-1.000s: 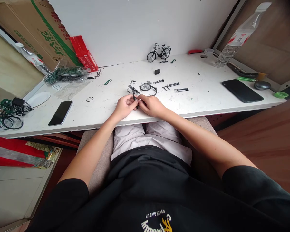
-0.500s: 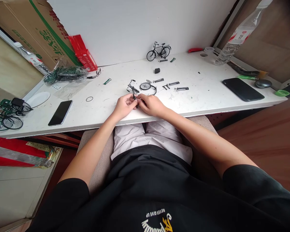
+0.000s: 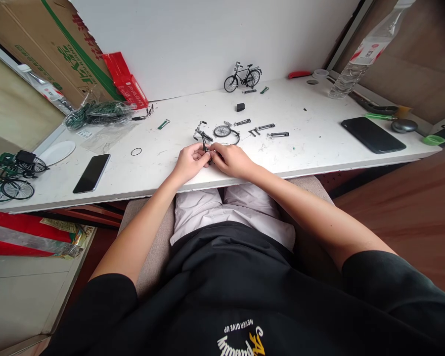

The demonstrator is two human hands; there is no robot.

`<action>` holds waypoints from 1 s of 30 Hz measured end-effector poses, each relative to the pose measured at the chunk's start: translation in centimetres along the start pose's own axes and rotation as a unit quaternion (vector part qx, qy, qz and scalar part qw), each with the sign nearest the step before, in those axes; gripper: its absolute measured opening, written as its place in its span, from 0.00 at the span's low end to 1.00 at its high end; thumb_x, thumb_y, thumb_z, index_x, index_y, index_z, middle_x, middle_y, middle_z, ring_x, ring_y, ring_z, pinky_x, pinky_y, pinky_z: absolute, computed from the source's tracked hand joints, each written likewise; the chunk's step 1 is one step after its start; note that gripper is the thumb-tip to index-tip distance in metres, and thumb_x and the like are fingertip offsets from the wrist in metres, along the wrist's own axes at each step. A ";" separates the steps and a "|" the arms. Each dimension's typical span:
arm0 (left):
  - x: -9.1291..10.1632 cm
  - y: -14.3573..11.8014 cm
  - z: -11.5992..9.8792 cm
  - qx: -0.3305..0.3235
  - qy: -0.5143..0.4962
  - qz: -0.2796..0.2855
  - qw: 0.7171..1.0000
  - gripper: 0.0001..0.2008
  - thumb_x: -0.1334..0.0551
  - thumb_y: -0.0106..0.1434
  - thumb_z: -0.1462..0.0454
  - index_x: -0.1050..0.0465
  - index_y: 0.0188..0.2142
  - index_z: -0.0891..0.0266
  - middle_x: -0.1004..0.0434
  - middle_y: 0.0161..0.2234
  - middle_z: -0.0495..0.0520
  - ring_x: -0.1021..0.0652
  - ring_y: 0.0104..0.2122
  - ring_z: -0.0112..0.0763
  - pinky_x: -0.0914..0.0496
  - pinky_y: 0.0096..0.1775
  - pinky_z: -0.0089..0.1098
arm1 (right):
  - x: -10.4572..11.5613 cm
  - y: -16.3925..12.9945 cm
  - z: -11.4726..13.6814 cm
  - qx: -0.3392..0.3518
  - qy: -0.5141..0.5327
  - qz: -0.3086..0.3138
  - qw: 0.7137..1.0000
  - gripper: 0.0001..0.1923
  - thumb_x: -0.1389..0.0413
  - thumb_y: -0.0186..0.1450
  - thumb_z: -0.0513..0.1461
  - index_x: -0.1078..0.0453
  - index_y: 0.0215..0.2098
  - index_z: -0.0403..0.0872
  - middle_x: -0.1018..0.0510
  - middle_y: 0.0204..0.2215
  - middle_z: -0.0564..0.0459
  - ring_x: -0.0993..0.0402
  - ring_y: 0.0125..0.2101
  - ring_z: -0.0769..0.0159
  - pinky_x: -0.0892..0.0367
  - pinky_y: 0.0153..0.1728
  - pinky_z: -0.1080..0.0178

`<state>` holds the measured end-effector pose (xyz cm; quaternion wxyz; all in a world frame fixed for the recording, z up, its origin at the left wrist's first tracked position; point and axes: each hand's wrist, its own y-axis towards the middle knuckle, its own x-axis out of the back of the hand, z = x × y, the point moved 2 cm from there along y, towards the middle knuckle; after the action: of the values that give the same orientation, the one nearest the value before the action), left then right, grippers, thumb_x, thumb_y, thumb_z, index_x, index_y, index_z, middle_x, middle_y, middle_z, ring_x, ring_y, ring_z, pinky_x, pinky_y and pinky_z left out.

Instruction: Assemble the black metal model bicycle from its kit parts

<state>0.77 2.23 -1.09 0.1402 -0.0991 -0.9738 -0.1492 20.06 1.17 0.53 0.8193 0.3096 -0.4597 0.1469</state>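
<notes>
Near the table's front edge, my left hand (image 3: 190,161) pinches a dark model bicycle frame (image 3: 204,138), whose handlebars point away from me. Close against it, my right hand (image 3: 230,159) has its thumb and fingers closed on the lower part of the same frame. My fingertips hide most of what they grip, and any small part between them cannot be made out. Just beyond the hands lie a small spoked wheel (image 3: 222,131) and a black curved piece (image 3: 237,136). Several slim black-and-silver parts (image 3: 266,127) lie to the right.
An assembled black model bicycle (image 3: 242,77) stands at the back wall, with a small black block (image 3: 241,107) before it. On the left are a phone (image 3: 92,173), a thin ring (image 3: 136,152), green model bicycles (image 3: 13,173) and bagged parts (image 3: 100,114). A black phone (image 3: 373,135) and bottle (image 3: 369,52) are at right.
The view has shifted very slightly. My hands stay closed around the model bicycle frame in the same place, and the parts on the table have not moved.
</notes>
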 end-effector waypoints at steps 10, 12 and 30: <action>-0.1 -0.1 -0.1 0.002 -0.008 0.000 1.000 0.12 0.28 0.67 0.60 0.19 0.47 0.63 0.19 0.31 0.52 0.17 0.28 0.30 0.21 0.36 0.29 | 0.1 0.0 0.1 0.003 -0.004 0.002 1.000 0.22 0.56 0.81 0.43 0.26 0.60 0.42 0.12 0.42 0.40 0.18 0.38 0.49 0.37 0.38 0.57; -0.1 -0.1 -0.2 0.003 -0.009 0.000 1.000 0.12 0.28 0.67 0.60 0.19 0.47 0.63 0.19 0.31 0.51 0.17 0.28 0.30 0.21 0.36 0.29 | 0.1 0.0 0.2 0.001 -0.004 0.003 1.000 0.22 0.56 0.81 0.44 0.26 0.59 0.42 0.12 0.42 0.40 0.18 0.38 0.49 0.38 0.38 0.58; -0.1 -0.1 -0.2 -0.002 -0.001 0.000 1.000 0.12 0.27 0.67 0.60 0.19 0.47 0.64 0.18 0.31 0.52 0.17 0.28 0.30 0.21 0.35 0.28 | 0.1 -0.1 0.1 0.006 -0.004 -0.007 1.000 0.22 0.56 0.81 0.44 0.26 0.58 0.42 0.12 0.41 0.40 0.18 0.37 0.50 0.38 0.37 0.58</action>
<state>0.91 2.09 -0.94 0.1391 -0.0999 -0.9736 -0.1509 20.08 1.05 0.59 0.8168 0.3185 -0.4595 0.1425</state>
